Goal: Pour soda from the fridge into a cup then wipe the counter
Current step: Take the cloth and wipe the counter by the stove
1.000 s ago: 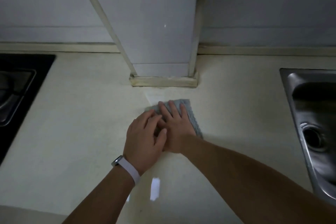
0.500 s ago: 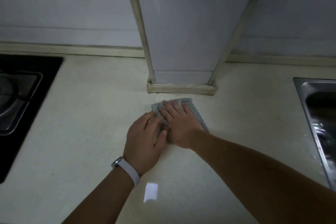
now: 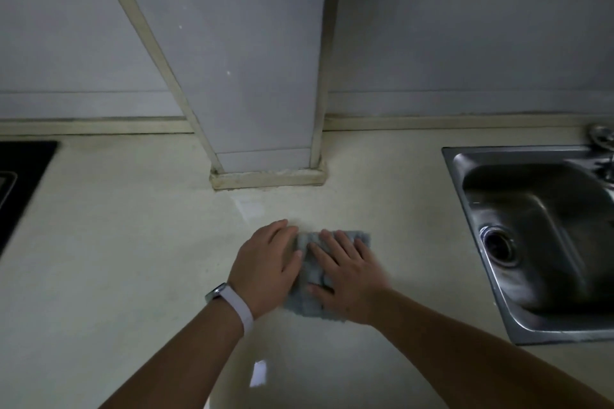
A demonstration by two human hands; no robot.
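Wiping step in hand, by my reading; no cup or soda in view. Grey cloth [image 3: 327, 276] lies flat on the surface [image 3: 133, 259], in front of the pillar base [image 3: 267, 176] and well left of the sink [image 3: 538, 242]. Right hand [image 3: 349, 279] presses on top, fingers [image 3: 332, 247] spread flat. Left hand [image 3: 265, 269] overlaps the cloth's left edge, fingers close together, nothing pinched. Next move likely calls for steady downward pressure while sliding toward unwiped surface.

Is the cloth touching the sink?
No, the cloth lies flat under both hands, with bare counter between it and the sink.
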